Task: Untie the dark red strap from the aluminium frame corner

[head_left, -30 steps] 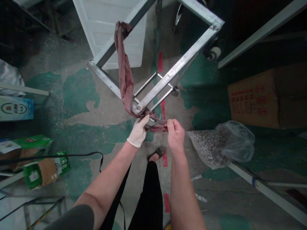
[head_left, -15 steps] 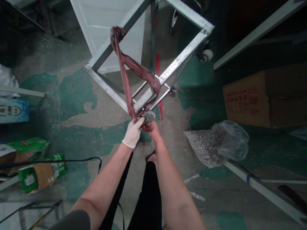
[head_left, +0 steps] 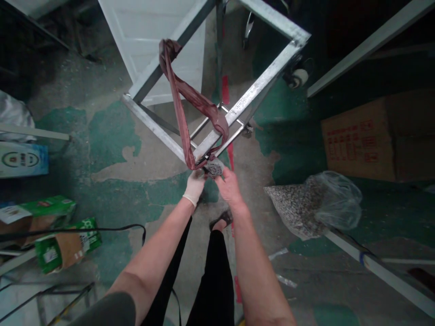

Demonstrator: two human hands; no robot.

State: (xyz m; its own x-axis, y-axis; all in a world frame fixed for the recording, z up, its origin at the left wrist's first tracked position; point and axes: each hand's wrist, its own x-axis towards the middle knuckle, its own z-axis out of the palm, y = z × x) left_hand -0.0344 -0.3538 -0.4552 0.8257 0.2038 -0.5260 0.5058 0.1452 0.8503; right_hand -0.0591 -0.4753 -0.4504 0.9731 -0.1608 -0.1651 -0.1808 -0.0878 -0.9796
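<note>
My left hand (head_left: 195, 186), in a white glove, closes on the lower left side of a small grey speckled bundle (head_left: 215, 167) that looks wrapped in clear film. Its fingertips are partly hidden. From the right, my bare right hand (head_left: 231, 186) pinches the same bundle with thumb and fingers. Just beyond both hands is the near corner of a metal frame (head_left: 154, 127). A long reddish-brown cloth strip (head_left: 199, 102) is looped round the frame's bars and reaches down to that corner, touching or very near the bundle.
On the right, a clear bag of grey bits (head_left: 302, 208) lies near a cardboard box (head_left: 360, 140). Green cartons (head_left: 68, 244) and a blue box (head_left: 23, 158) stand at the left. A white panel (head_left: 152, 40) lies behind the frame, which has a caster (head_left: 299, 78).
My right hand has turned and come up on the bundle's right side, its thumb now visible. My left hand has shifted slightly right and lower. The whole view has drifted a little.
</note>
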